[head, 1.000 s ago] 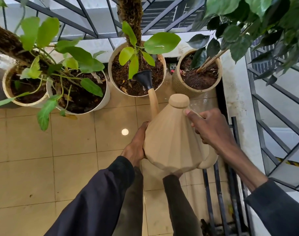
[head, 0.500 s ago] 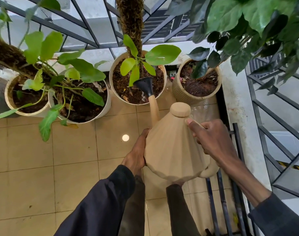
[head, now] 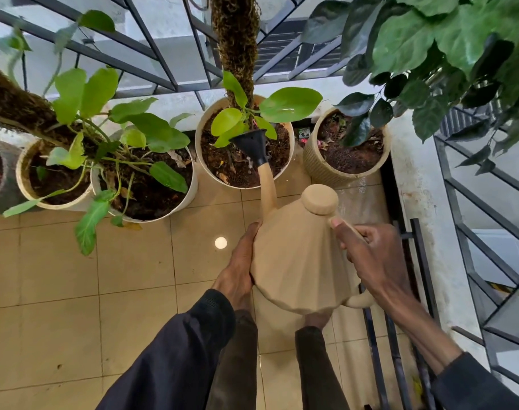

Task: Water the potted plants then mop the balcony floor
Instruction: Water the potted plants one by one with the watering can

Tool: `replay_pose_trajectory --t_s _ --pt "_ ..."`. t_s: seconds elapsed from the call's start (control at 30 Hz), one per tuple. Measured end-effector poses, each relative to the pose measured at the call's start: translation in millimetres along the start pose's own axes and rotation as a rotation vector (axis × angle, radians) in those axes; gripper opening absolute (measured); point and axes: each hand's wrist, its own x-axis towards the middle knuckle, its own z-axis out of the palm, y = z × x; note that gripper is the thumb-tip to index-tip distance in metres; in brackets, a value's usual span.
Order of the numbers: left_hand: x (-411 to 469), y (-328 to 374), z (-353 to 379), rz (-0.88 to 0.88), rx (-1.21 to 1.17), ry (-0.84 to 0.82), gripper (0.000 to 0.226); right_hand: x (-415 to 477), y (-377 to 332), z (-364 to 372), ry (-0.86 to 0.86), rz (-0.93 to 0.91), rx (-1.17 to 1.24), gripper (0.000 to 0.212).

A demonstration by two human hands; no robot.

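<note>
A beige ribbed watering can (head: 299, 255) is tilted forward, its black rose (head: 252, 146) over the soil of the middle white pot (head: 206, 170), which has a moss pole. My right hand (head: 373, 261) grips the can's handle at the top right. My left hand (head: 237, 270) presses flat against the can's left side. A beige ribbed pot (head: 314, 170) stands to the right. A large white pot (head: 190, 190) and a smaller cream pot (head: 24, 184) stand to the left.
Metal railing (head: 151, 51) and a low white ledge (head: 169, 105) run behind the pots. A white wall edge (head: 424, 220) and dark metal bars (head: 418, 261) lie on the right. Leafy branches (head: 436, 42) hang at the top right. Beige floor tiles (head: 60, 291) spread to the left.
The can's spout has moved slightly forward over the middle pot's soil. Both hands keep the same hold on the can.
</note>
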Motion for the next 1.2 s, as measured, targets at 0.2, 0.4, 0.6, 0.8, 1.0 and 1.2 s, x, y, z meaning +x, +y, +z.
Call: replay_pose_trajectory --t_s 0.2,0.4,0.6,0.8,1.0,1.2 --pt "-1.9 3.5 -3.7 0.014 -0.005 0.048 0.06 -4.3 5.4 7.6 0.069 -0.029 -0.006 0.08" --pt "-7.5 9.4 -9.0 0.051 -0.022 0.052 0.056 -9.7 4.4 13.6 0.083 -0.028 0.03 0.073" --pt "-17.9 14.7 -12.9 0.115 -0.075 0.067 0.051 -13.1 0.0 17.3 0.076 -0.056 0.072 0.073" --pt "-24.2 23.2 -18.7 0.167 -0.095 0.093 0.046 -14.6 -4.2 23.7 0.059 -0.043 0.167 0.059" --pt "-31.1 31.3 -24.5 0.223 -0.118 0.109 0.044 -15.9 -10.2 29.1 0.041 -0.042 0.201 0.048" --pt "-39.8 43.5 -32.1 0.266 -0.1 0.101 0.047 -17.2 -22.3 34.4 0.015 -0.04 0.245 0.046"
